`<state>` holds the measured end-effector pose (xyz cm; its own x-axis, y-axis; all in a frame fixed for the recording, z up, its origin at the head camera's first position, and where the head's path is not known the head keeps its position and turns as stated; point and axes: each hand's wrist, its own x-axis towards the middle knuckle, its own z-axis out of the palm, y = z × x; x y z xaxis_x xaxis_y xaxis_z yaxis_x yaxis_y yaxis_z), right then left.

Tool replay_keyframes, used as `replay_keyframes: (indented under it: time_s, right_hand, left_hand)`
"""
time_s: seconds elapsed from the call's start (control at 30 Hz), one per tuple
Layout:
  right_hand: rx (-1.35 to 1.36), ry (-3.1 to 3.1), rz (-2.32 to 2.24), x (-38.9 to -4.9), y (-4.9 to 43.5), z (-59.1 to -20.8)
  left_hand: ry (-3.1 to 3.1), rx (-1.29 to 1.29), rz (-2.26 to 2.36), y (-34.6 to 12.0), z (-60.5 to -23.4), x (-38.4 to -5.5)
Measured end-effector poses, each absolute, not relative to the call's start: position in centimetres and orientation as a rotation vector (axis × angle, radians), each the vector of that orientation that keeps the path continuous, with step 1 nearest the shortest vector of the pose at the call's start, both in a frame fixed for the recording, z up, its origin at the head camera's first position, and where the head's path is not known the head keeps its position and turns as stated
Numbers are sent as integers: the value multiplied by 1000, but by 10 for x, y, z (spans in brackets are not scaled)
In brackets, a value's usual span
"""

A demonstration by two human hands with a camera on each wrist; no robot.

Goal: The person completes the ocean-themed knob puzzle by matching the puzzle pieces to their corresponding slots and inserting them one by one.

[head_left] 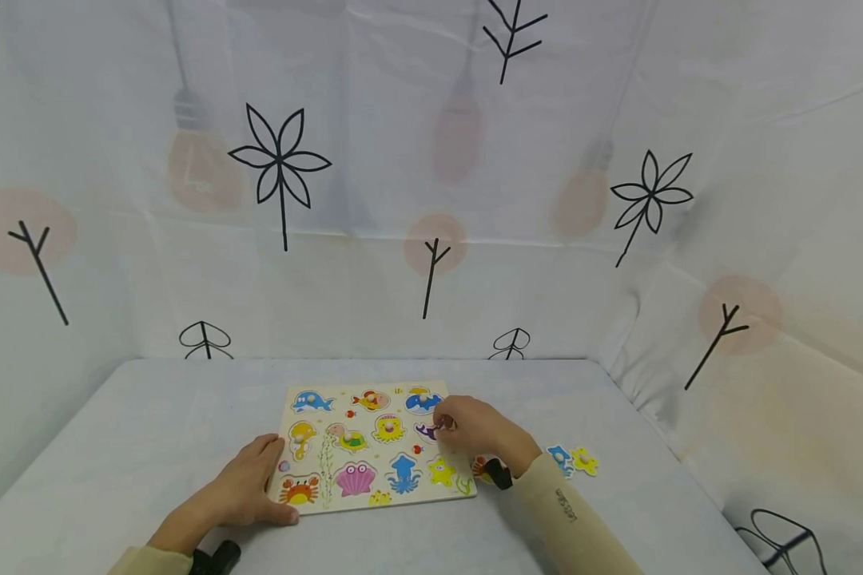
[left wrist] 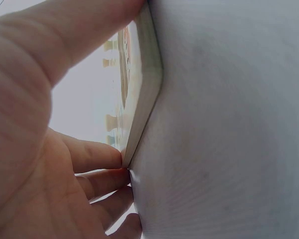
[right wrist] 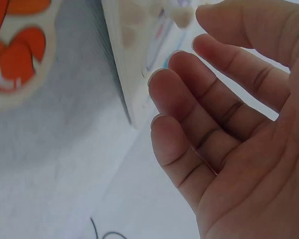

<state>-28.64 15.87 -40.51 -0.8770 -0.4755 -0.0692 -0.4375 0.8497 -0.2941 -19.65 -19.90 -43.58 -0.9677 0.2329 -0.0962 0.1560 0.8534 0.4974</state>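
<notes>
A cream puzzle board [head_left: 345,498] with sea-animal pictures and small knobs lies flat on the table. My left hand [head_left: 248,483] holds its near left corner, thumb at the front edge and fingers along the left edge; the left wrist view shows the board edge [left wrist: 148,74] between them. Over the board's right side, my right hand [head_left: 478,427] is at the purple sea-animal piece [head_left: 426,432], which it partly hides. In the right wrist view, thumb and forefinger stand apart beside a pale knob [right wrist: 182,17], and the other fingers are loosely bent.
A red-orange crab piece [head_left: 481,469] lies right of the board, partly behind my right wrist. Farther right, a blue piece [head_left: 559,458] and a yellow star piece [head_left: 585,461] lie side by side on the white table [head_left: 187,423]. Patterned cloth [head_left: 359,295] hangs behind and at the sides.
</notes>
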Motion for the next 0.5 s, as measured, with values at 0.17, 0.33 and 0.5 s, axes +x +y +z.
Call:
replay_keyframes:
  time_s: [0.17,0.33,0.5]
  right_hand:
    - [-694,2901,-416,-282,166,-397]
    - [-703,2917,-410,-276,172,-390]
    - [-697,2917,-393,-268,179,-389]
  left_hand:
    - [2875,297,750,-198,-436,-197]
    - [2873,289,742,-198,-435,-197]
    - [2873,300,745,-199,-435,-197]
